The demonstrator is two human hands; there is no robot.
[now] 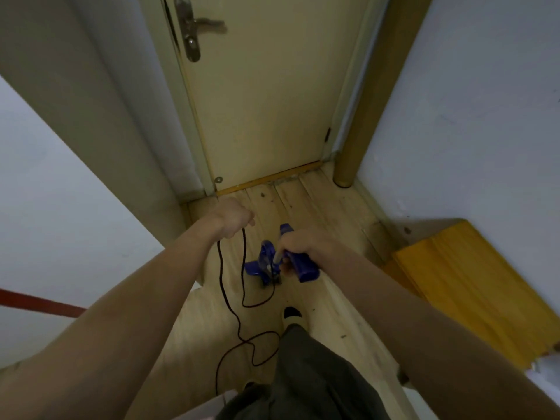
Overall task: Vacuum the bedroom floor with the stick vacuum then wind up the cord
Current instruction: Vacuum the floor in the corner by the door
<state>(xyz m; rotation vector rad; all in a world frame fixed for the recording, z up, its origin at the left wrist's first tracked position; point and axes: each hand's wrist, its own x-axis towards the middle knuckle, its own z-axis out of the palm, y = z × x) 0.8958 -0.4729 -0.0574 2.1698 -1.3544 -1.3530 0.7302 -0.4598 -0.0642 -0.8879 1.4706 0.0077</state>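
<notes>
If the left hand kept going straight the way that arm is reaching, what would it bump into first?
Probably the bottom of the closed door. The left hand, gripping the black cord, reaches forward over bare wooden floor, and nothing shows between. It may be angled downward and meet the floor first.

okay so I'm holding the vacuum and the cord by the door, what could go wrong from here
1. The cord loops on the wood floor right beside your foot; a step could snag it and trip you.
2. The left hand holds the cord high while slack trails low; pulling hard may tangle the loops.
3. The right hand grips the blue vacuum close to the closed door; swinging it could knock it.
</notes>
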